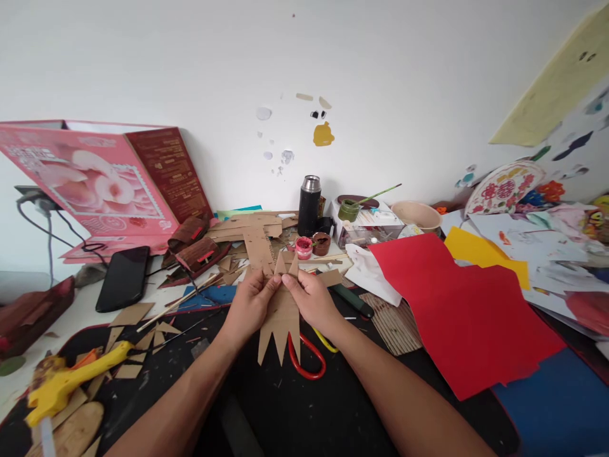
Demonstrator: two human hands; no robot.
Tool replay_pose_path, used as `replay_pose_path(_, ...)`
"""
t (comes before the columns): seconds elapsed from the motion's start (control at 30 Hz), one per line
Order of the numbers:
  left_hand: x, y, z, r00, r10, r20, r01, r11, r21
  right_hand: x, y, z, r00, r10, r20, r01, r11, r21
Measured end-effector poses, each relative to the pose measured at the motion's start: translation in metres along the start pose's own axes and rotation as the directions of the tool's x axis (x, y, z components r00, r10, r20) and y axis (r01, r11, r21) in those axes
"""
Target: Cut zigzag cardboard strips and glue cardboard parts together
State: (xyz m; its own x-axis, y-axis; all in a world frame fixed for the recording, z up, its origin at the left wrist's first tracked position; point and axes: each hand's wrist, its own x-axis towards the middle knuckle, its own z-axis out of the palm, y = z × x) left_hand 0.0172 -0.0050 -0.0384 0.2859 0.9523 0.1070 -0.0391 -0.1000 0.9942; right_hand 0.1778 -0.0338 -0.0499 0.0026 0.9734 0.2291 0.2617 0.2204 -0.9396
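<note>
Both hands grip a brown cardboard piece (281, 315) cut into pointed teeth at its near end and its far end. My left hand (251, 299) pinches its left side, the thumb lying on top. From the right, my right hand (310, 301) pinches it with the thumb tip close to the left one. The fingers under the card are hidden. Just below the card's toothed edge show red scissor handles (314, 367), partly covered by it. A yellow handle (326, 341) lies beside my right wrist.
A yellow glue gun (71, 379) and cardboard scraps (130, 314) lie at left, near a black phone (124, 278). Behind my hands stand a black thermos (309, 206) and paint jars (304, 247). Red paper (461, 311) spreads at right, with a green-handled tool (353, 301) nearer.
</note>
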Motion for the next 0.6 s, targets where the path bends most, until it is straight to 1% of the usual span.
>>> replay_pose_path(0.07,0.001,-0.001,0.001,0.999,-0.005,-0.031,0.006,0.999,0.047,0.001,0.002,0.001,1.0,0.018,-0.01,-0.018,0.999,0.028)
replay_pose_path(0.13,0.001,0.0,0.001,0.998,-0.055,-0.037,0.057,0.997,0.055,0.001,0.003,0.002,0.999,0.043,-0.009,-0.042,0.996,0.078)
replay_pose_path(0.23,0.0,0.007,-0.002,0.986,-0.16,0.039,0.161,0.986,-0.033,-0.001,0.0,0.001,0.998,0.065,0.008,-0.065,0.991,0.119)
replay_pose_path(0.33,-0.001,0.017,-0.007,0.967,-0.211,0.141,0.227,0.967,-0.113,-0.002,-0.004,0.0,0.996,0.083,0.023,-0.085,0.988,0.129)
replay_pose_path(0.4,-0.002,0.021,-0.01,0.96,-0.214,0.179,0.238,0.963,-0.125,-0.003,-0.005,-0.002,0.995,0.093,0.03,-0.097,0.985,0.14)
replay_pose_path(0.47,-0.002,0.023,-0.01,0.962,-0.205,0.181,0.229,0.965,-0.125,-0.002,-0.004,-0.002,0.995,0.1,0.028,-0.103,0.984,0.145)
replay_pose_path(0.6,-0.001,0.02,-0.009,0.982,-0.154,0.112,0.167,0.979,-0.117,-0.003,-0.001,0.0,0.994,0.101,0.033,-0.105,0.985,0.139)
